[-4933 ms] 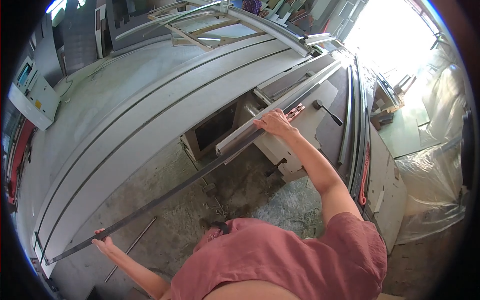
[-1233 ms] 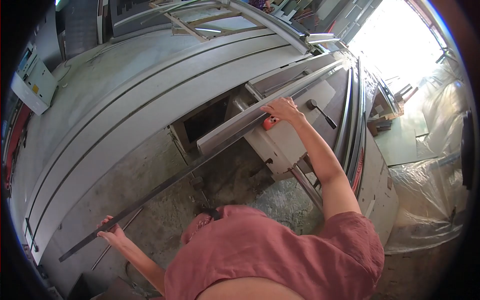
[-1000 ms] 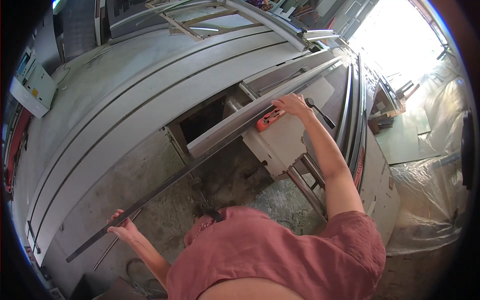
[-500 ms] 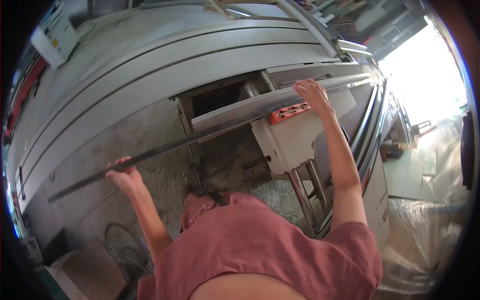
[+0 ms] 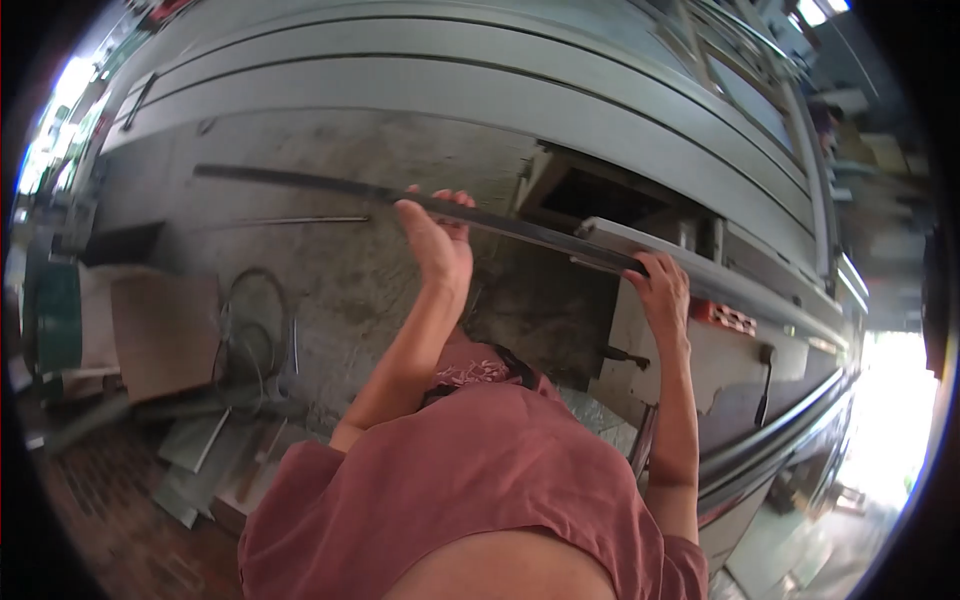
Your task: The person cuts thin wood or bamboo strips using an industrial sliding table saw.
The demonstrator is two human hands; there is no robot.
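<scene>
A long, thin dark strip [image 5: 540, 234] is held up over the floor [image 5: 330, 145], just off the near edge of the big grooved table [image 5: 400, 88]. The left hand [image 5: 440, 240] grips it near its middle. The right hand [image 5: 662, 290] grips its right end, by a pale metal rail [image 5: 740, 288]. A red block with holes [image 5: 725, 318] sits near that hand. A thin rod [image 5: 310, 219] lies on the floor.
</scene>
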